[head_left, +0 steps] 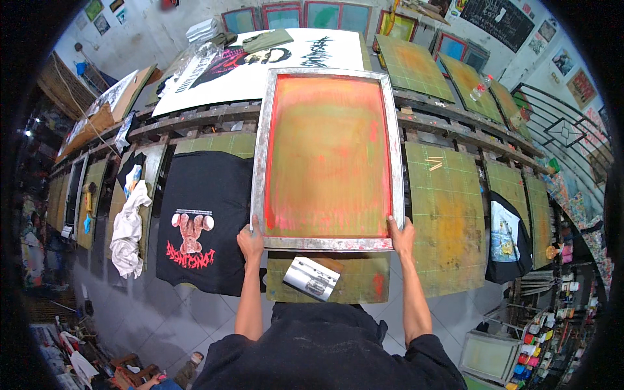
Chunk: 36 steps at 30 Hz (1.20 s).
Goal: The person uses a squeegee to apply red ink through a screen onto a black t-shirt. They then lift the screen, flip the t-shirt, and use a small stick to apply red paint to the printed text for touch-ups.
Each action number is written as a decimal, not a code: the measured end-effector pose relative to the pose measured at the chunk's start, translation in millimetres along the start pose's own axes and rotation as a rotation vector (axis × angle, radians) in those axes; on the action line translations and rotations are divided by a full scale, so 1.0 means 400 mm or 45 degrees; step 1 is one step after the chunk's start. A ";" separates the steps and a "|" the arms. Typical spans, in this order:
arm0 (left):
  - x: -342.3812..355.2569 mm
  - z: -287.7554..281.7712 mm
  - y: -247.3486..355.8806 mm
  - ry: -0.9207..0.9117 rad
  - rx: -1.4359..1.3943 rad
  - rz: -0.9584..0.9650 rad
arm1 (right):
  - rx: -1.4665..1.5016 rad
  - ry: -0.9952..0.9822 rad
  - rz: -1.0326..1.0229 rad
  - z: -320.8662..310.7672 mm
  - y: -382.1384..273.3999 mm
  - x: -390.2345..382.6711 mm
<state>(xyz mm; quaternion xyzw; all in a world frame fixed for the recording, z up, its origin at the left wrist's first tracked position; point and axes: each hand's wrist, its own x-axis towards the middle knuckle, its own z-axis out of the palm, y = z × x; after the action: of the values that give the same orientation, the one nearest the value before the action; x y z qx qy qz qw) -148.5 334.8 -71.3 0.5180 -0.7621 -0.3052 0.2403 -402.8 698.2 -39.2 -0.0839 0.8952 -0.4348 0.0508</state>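
Framed screen (328, 156) held at its lower corners

Left grip (250, 242) and right grip (403, 238) are closed on the grey rails (262, 149); the screen is before the person, its near edge beyond a printed sheet (312, 279) on a green board (364, 287); best kept level, hands off the mesh (325, 188), clear of the black shirt (205, 224).

Grey tiled floor (153, 328), pale wall (162, 29), chalkboard (499, 25)

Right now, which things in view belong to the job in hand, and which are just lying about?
In the job:
framed screen, held by left hand and right hand near its lower corners

Apparently just lying about:
white cloth
clear bottle
thin sticks
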 end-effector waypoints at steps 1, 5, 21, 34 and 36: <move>0.000 -0.001 -0.006 0.000 0.020 0.006 | 0.023 -0.030 0.027 0.002 -0.004 -0.001; 0.013 0.018 -0.018 0.010 -0.005 0.049 | 0.003 -0.020 0.045 0.007 0.041 0.003; 0.031 0.037 -0.036 -0.095 -0.053 0.063 | 0.004 -0.030 0.121 0.006 0.014 -0.002; 0.029 0.040 -0.020 -0.105 -0.009 0.048 | -0.126 0.049 0.071 0.005 0.003 -0.005; 0.031 0.035 -0.019 -0.125 0.011 0.048 | -0.184 0.096 0.073 0.009 0.001 -0.009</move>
<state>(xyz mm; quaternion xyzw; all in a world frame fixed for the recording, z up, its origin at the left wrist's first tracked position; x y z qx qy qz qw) -157.4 324.1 -86.0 0.4890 -0.7838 -0.3225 0.2060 -398.6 696.1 -41.7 -0.0452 0.9275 -0.3704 0.0234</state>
